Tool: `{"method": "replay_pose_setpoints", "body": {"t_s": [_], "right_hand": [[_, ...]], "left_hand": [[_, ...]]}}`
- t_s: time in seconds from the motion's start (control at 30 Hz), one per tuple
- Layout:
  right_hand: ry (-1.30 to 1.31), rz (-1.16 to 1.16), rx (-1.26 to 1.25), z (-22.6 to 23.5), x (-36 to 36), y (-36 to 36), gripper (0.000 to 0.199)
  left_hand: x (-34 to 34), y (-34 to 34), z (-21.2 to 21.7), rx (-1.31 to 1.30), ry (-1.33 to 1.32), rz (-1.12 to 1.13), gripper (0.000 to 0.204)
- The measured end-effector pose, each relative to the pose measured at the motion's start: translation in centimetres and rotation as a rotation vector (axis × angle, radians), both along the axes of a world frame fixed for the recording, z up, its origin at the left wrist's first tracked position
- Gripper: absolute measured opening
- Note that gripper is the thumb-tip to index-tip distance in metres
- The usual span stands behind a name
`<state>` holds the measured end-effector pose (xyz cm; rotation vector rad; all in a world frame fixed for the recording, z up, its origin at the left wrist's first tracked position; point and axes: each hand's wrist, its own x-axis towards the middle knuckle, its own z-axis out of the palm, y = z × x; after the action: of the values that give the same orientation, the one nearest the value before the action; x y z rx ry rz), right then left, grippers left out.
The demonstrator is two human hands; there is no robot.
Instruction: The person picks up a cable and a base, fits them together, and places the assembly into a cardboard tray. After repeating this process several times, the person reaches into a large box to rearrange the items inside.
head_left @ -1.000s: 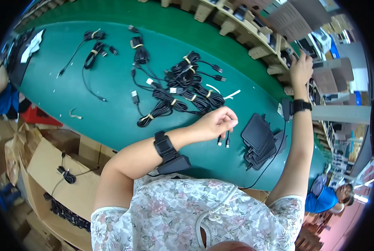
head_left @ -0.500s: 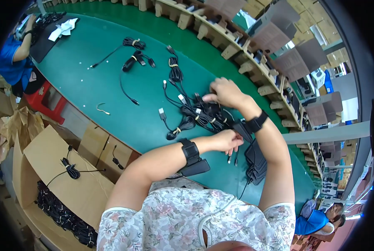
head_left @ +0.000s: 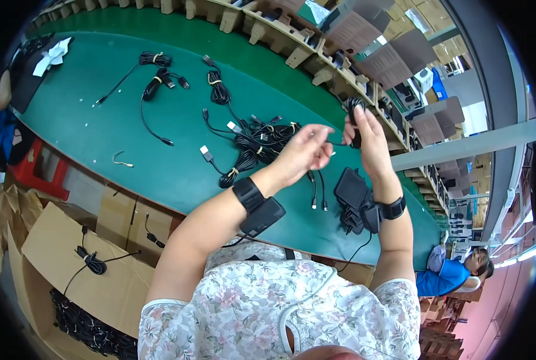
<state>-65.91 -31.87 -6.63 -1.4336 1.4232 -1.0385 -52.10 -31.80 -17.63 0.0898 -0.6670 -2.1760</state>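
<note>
My right hand [head_left: 370, 141] is raised over the table's far right part, its fingers closed around a coiled black cable [head_left: 354, 111]. A short stretch of that cable runs across to my left hand [head_left: 304, 155], whose curled fingers pinch it near one end. Beside and partly behind my left hand lies a pile of tied black cables [head_left: 257, 144], several with USB plugs. Two loose cable ends [head_left: 314, 201] stick out toward me under my left hand. Close to my right wrist is a stack of flat black plastic pieces [head_left: 352, 192].
More tied cables [head_left: 154, 87] lie on the green table [head_left: 178, 156], with a small thin cable [head_left: 122, 161] near its edge. An open carton [head_left: 40, 264] of black cables stands at lower left. Cardboard racks [head_left: 322, 54] line the far side. Co-workers sit at left and right [head_left: 442, 276].
My right hand has lifted a coiled cable off the pile and moved right. My left hand has risen from the table edge to pinch the cable. The view has shifted.
</note>
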Motion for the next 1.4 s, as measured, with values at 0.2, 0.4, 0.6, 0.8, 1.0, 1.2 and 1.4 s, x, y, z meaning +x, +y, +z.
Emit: {"method": "replay_pose_setpoints", "body": {"t_s": [0.2,0.4,0.6,0.8,1.0,1.2,1.4], "right_hand": [[0.587,0.0,-0.352,-3.7,-0.1,3.3,0.02],[0.988,0.009,-0.556,-2.0,-3.3,2.9,0.021],[0.583,0.208,-0.168,-1.5,-4.6,4.0,0.021],[-0.226,0.123,0.062,-2.9,-2.5,3.9,0.031],[0.821,0.036,-0.794,-3.6,-0.9,3.4,0.041],[1.115,0.545,-0.39,-1.2,-1.8,6.6,0.037],[1.221,0.058,-0.682,1.2,-9.1,2.2,0.017]], "left_hand": [[-1.4,1.1,-1.3,-0.143,-0.16,0.004,0.031],[-0.2,1.9,-0.3,-0.745,-0.914,0.683,0.038],[-0.5,1.6,1.0,-0.59,-0.739,0.608,0.037],[-0.5,2.4,1.9,-0.079,-0.242,0.141,0.033],[-0.4,1.7,-0.6,-0.09,-0.24,-0.213,0.03],[0.1,0.8,-0.4,-0.243,-0.434,-0.405,0.032],[0.4,0.7,0.5,-0.084,-0.509,0.0,0.026]]}}
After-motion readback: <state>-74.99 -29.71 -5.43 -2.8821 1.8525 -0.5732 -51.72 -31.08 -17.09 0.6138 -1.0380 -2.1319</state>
